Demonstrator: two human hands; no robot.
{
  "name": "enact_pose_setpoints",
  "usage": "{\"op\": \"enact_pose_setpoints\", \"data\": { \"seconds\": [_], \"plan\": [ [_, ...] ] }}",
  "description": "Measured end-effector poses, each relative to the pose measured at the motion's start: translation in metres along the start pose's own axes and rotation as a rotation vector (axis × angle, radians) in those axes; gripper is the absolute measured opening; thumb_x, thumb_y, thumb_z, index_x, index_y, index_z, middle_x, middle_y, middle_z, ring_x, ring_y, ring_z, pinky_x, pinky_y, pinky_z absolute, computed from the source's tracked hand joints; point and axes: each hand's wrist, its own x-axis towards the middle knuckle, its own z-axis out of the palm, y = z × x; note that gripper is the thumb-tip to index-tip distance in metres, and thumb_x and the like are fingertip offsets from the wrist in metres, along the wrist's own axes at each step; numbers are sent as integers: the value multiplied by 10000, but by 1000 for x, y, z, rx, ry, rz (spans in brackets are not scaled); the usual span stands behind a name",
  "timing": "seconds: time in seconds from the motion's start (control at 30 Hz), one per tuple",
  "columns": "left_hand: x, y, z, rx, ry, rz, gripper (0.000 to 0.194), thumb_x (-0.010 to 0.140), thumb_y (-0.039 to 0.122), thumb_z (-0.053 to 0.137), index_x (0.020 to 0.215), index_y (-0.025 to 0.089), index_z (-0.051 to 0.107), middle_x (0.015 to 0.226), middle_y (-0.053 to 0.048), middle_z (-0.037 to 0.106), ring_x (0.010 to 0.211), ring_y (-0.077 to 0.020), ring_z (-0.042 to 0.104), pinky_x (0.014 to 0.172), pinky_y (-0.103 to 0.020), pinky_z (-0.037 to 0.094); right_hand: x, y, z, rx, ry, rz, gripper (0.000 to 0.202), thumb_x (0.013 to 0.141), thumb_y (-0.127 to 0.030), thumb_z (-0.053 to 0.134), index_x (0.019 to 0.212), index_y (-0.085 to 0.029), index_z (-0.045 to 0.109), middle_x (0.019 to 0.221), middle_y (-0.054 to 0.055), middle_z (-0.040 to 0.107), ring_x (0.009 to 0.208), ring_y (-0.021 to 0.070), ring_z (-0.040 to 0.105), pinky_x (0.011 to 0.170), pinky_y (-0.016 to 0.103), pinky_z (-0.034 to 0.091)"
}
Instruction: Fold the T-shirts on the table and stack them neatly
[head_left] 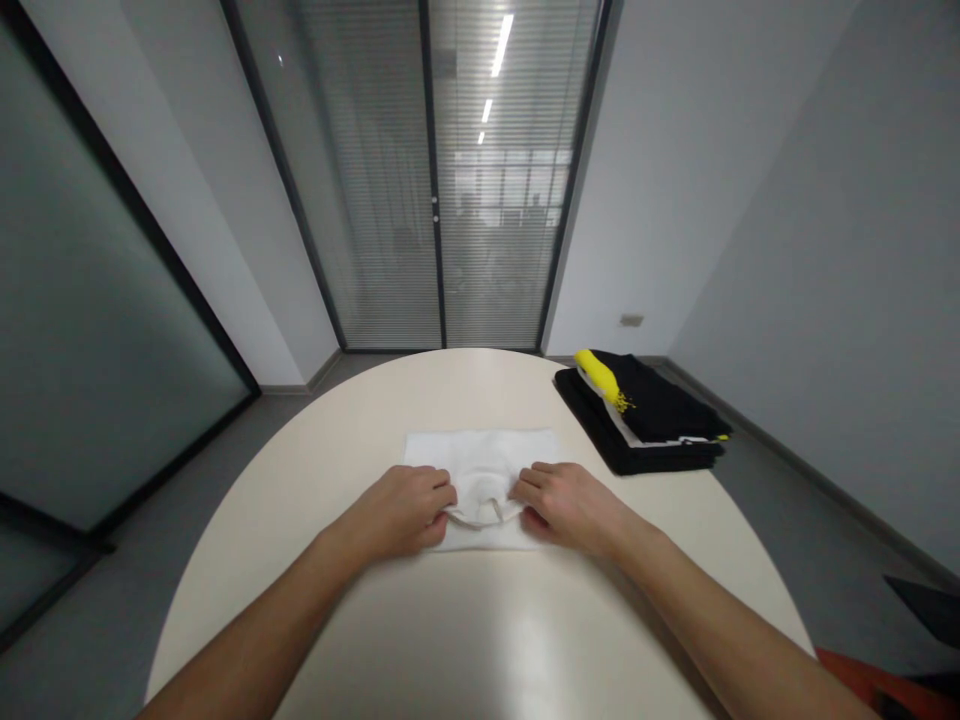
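A folded white T-shirt lies on the table in front of me, its rounded neckline facing my side. The neckline sags between my hands, and a small tag-like fold shows inside it. My left hand pinches the fabric at the left of the neckline, thumb underneath and fingers curled on top. On the opposite side, my right hand grips the cloth in the same way. Part of the shirt's near edge is hidden under both hands.
The round cream table fills the lower middle. At its right far side sits a stack of folded dark clothes with a yellow piece. An orange-red item shows at lower right. Glass doors stand behind.
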Motion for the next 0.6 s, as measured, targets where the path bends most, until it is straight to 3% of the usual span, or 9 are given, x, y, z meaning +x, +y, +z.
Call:
{"op": "enact_pose_setpoints", "data": {
  "seconds": [0.13, 0.37, 0.6],
  "plan": [
    [-2, 2, -5, -104, 45, -23, 147, 857, 211, 553, 926, 213, 682, 917, -47, 686, 830, -191, 631, 712, -285, 442, -5, 2, -4, 38, 69, -6, 146, 856, -199, 530, 937, -186, 651, 900, 66, 676, 797, 184, 591, 682, 293, 377],
    [-4, 5, -6, -333, -77, -48, 135, 770, 200, 628, 876, 229, 705, 893, -9, 727, 817, -180, 652, 719, -255, 426, -2, -10, -6, 144, -65, -43, 159, 788, -245, 614, 941, -221, 654, 916, 36, 697, 797, 191, 623, 662, 289, 367],
    [-9, -12, -10, -509, -188, -215, 272, 798, 474, 710, 863, 212, 744, 778, -9, 723, 684, -161, 614, 602, -246, 362, -2, -8, -1, 230, -45, -34, 140, 784, -285, 660, 907, -220, 647, 905, 27, 692, 812, 194, 629, 699, 286, 395]
  ]
}}
